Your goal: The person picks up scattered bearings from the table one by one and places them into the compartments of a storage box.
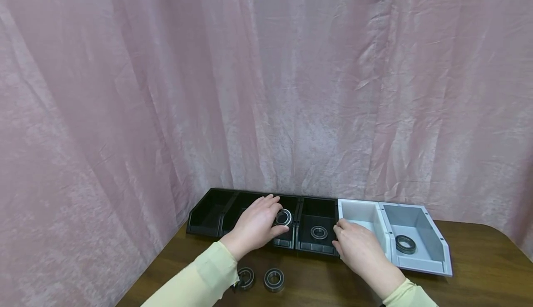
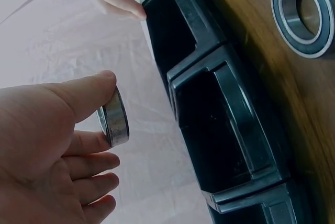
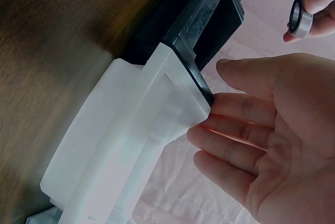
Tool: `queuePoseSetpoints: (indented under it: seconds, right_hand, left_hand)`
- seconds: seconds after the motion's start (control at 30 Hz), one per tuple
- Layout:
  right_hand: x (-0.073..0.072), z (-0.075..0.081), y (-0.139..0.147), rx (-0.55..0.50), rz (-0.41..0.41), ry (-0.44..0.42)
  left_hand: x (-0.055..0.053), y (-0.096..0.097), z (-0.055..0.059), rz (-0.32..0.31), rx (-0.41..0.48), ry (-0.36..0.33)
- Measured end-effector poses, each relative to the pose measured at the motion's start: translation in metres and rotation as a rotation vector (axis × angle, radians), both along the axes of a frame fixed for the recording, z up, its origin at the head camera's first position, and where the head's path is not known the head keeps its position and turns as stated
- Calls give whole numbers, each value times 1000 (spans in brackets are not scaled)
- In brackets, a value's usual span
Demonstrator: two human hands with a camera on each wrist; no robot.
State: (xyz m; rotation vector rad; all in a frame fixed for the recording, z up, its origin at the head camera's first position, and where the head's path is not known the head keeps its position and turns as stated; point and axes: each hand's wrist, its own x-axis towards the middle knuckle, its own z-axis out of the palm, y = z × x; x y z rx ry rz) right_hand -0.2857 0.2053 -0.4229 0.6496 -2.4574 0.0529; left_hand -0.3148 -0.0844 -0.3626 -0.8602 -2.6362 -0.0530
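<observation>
My left hand [image 1: 255, 226] pinches a ball bearing [image 2: 118, 119] between thumb and index finger, its other fingers loosely spread. The bearing is held on edge, over the third black bin [image 1: 284, 241] from the left in the head view. My right hand [image 1: 361, 250] holds nothing; its fingers are nearly straight. Its fingertips are right at the rim where a black bin meets the white bin [image 3: 125, 140]. Another bearing [image 1: 319, 237] lies flat in the black bin between my hands.
A dark bearing [image 1: 405, 250] lies in the grey bin [image 1: 420, 264] at the right end. Two bearings, a left one [image 1: 251, 279] and a right one [image 1: 274, 288], lie on the wooden table [image 1: 316, 279] before the bins. A pink curtain [image 1: 291, 89] hangs behind the row.
</observation>
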Motion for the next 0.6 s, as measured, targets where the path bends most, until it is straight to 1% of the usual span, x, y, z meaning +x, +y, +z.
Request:
queuePoseSetpoints:
  seconds: [0.2, 0.4, 0.6]
  right_hand:
    - [0, 0, 0, 1, -7, -11]
    - [-1, -1, -1, -1, -3, -7]
    - [-1, -1, 0, 1, -9, 2]
  left_hand:
    - [-9, 0, -3, 2, 2, 0]
    - [-18, 0, -5, 30, 4, 6]
    - [-24, 1, -5, 42, -3, 13]
